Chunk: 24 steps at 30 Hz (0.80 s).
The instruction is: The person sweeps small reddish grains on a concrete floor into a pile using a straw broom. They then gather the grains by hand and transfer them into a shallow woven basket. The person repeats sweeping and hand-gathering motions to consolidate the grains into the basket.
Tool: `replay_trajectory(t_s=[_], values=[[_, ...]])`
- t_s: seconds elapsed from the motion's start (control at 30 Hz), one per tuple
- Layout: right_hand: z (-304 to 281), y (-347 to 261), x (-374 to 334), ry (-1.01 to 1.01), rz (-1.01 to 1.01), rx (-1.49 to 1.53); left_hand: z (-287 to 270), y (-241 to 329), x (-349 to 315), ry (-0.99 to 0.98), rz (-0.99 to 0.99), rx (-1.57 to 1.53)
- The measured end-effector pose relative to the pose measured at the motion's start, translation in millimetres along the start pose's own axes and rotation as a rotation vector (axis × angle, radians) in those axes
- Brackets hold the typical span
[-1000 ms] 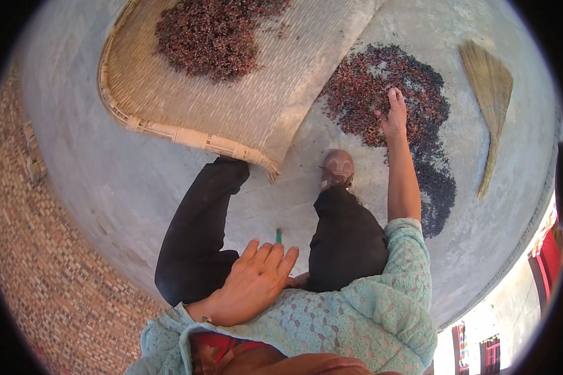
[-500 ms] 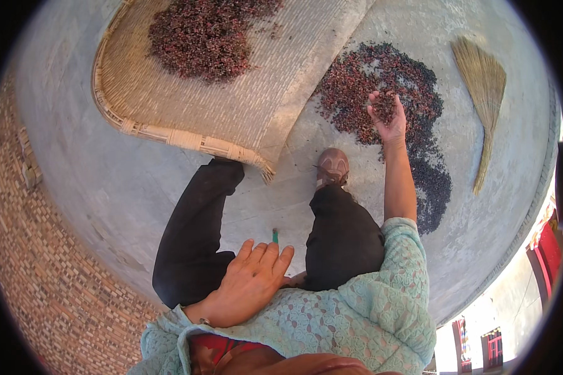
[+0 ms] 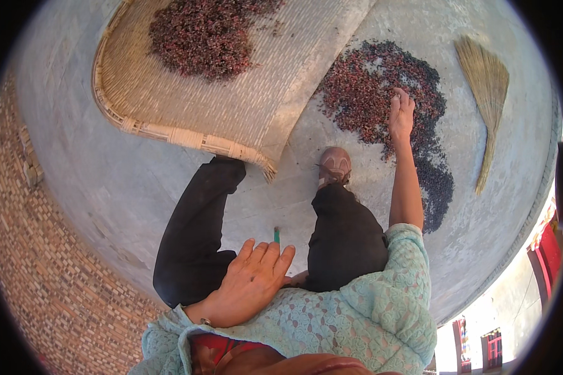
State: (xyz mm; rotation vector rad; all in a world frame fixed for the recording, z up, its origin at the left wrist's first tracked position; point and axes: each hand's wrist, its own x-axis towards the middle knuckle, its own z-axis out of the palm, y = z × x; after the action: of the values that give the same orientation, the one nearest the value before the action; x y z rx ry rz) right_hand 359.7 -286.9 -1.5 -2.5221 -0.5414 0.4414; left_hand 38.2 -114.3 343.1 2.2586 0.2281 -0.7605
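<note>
Left hand [image 3: 251, 282] flat and open, fingers spread, resting on the left thigh, gripping nothing. Small green stick-like item [image 3: 276, 235] on the ground just beyond its fingertips, between the legs. Right hand [image 3: 401, 111] stretched out past the brown shoe [image 3: 335, 165], fingers loosely curled over the berry pile [image 3: 381, 94]; whether it grips any berries, cannot tell.

Pile: small dark red to maroon dried berries spread loose on grey concrete floor [image 3: 106, 181], directly under and around the right hand, trailing into a darker, near-black streak [image 3: 436, 187] back along the forearm's right side.

Straw hand broom [image 3: 489, 94] lies on the floor right of the right hand, clear of the pile.

Woven bamboo tray [image 3: 244, 119], left of the right hand, holds a heap of the same red berries [image 3: 206, 34] at its far end; near edge overlaps the left foot.
</note>
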Motion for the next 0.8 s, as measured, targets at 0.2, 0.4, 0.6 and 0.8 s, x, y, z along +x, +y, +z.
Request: replay_trajectory(t_s=[0.2, 0.4, 0.6, 0.8], values=[[44.2, -20.6, -41.1, 0.031, 0.121, -0.118, 0.3, 0.4, 1.2, -0.014, -0.014, -0.035], [49.1, -69.0, -12.5, -0.065, -0.088, -0.298, 0.1, 1.2, 2.5, -0.024, -0.015, -0.024], [69.4, -77.7, -8.2, -0.108, -0.306, -0.494, 2.5, 2.1, 2.3, -0.054, -0.029, -0.023], [60.3, -41.8, -6.2, -0.059, -0.336, -0.249, 2.0, 2.2, 2.4, -0.059, -0.042, -0.020]])
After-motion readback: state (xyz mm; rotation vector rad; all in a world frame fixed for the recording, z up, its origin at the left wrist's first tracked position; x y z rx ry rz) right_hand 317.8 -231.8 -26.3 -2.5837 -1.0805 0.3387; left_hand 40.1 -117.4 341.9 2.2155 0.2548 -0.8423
